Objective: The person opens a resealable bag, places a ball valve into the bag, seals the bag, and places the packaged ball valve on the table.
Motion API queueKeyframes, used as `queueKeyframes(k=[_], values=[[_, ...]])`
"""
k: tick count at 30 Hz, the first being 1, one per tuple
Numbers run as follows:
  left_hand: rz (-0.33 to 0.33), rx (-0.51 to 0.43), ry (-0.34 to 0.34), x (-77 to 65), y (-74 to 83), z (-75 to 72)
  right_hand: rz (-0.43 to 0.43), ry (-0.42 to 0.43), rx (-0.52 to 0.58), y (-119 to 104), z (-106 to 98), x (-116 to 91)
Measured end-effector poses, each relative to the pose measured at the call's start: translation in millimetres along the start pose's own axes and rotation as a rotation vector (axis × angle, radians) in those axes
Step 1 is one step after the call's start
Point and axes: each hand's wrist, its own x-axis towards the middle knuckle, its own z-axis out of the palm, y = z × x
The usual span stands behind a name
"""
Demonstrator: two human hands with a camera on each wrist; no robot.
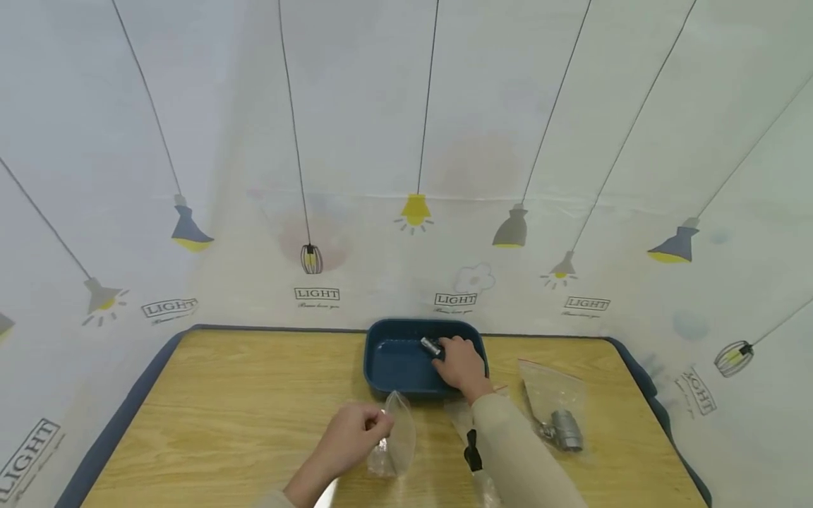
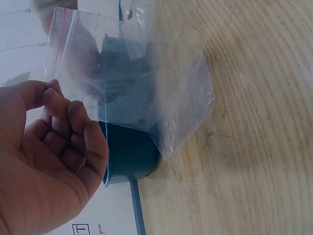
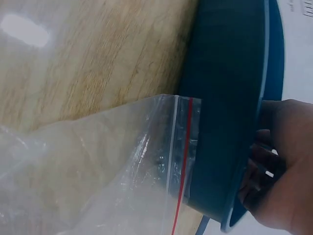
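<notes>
My left hand (image 1: 352, 437) pinches the top edge of a clear zip bag (image 1: 401, 441) between thumb and forefinger, with the other fingers curled. In the left wrist view the bag (image 2: 183, 110) hangs over the wood table, its red seal line upright. My right hand (image 1: 461, 367) reaches over the right side of a dark blue bin (image 1: 396, 370). A small silver metal cylinder (image 1: 431, 346) sticks out from its thumb and forefinger inside the bin. In the right wrist view, curled fingers (image 3: 261, 161) show behind the bin's rim, and the cylinder is mostly hidden.
Right of the right arm lies a zip bag (image 1: 551, 395) with a grey metal fitting (image 1: 567, 430) in it. Another clear bag (image 1: 459, 416) and a black item (image 1: 473, 451) lie partly under the right sleeve. Behind the table (image 1: 254, 395) is a lamp-print wall covering (image 1: 368, 141).
</notes>
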Motion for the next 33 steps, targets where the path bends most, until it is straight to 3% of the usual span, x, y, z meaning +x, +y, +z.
queueKeyframes(k=[6,18,27,33], values=[[-0.024,-0.029,-0.032,1.3,-3.4,2.3,-0.009,-0.037,-0.077,-3,5,6],[-0.025,-0.023,-0.029,1.7,-7.3,2.2,-0.031,0.061,-0.021,-1,17,8],[-0.024,0.007,-0.007,0.3,-9.8,1.6,-0.029,0.021,-0.009,-3,16,6],[-0.025,0.011,0.006,-0.1,-9.9,0.4,-0.049,0.038,0.004,0,18,5]])
